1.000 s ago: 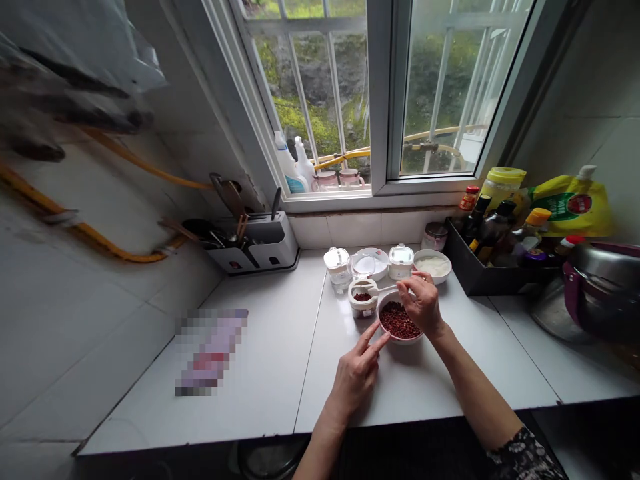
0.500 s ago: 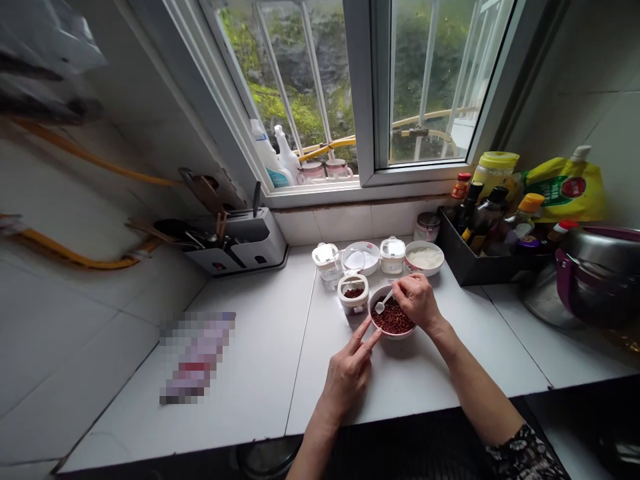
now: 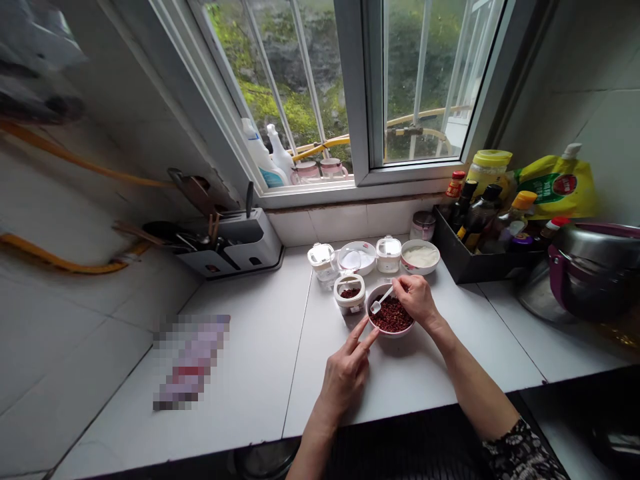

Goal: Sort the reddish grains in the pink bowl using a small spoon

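A small white spoon (image 3: 383, 299) is pinched in my right hand (image 3: 415, 297), which is closed over the right side of a bowl. The spoon's head is near the bowl's left inner side. Reddish-brown grains like Sichuan peppercorns (image 3: 393, 317) fill much of the bowl (image 3: 393, 334). My left hand (image 3: 345, 373) has two fingers stretched out, their tips touching the bowl's near left rim; its other fingers are curled under. Just left of the bowl stands a clear-sided jar (image 3: 350, 305) with similar grains inside.
Behind are two white-lidded jars (image 3: 323, 260) (image 3: 389, 255), a bowl with white powder (image 3: 367, 265) and another with white grains (image 3: 420, 267). A bottle box (image 3: 480, 267) and a steel pot (image 3: 595, 267) stand right. A utensil holder (image 3: 255, 243) and a blurred packet (image 3: 193, 363) lie left.
The spoon's head has shifted slightly left within the bowl. The whole view has moved a little; both hands keep nearly the same places at the bowl.
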